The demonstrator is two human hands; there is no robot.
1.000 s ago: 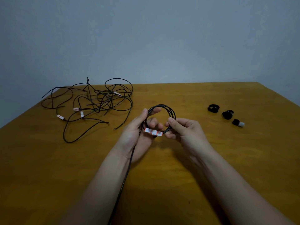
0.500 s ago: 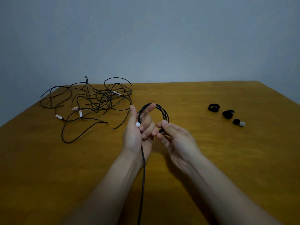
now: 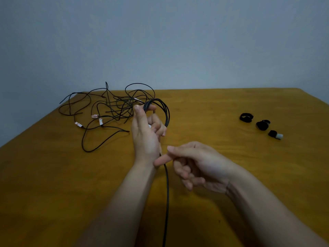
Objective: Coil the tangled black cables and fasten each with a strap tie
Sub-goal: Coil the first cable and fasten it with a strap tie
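My left hand (image 3: 145, 134) holds a small coil of black cable (image 3: 164, 110) upright above the table, thumb and fingers curled round its loops. The coil's loose tail (image 3: 167, 193) runs down from under that hand toward the near table edge. My right hand (image 3: 194, 164) is lower, near my left wrist, pinching the tail between thumb and forefinger. A tangled heap of black cables (image 3: 114, 107) with white and red labels lies at the back left. Three rolled black strap ties (image 3: 261, 125) sit at the right.
The wooden table (image 3: 53, 184) ends at a plain grey wall behind. One strap tie (image 3: 276, 135) has a white end. The strap ties lie in a row well away from both hands.
My right hand left the coil and slid down the tail toward me. My left hand raised the coil and turned it more upright.
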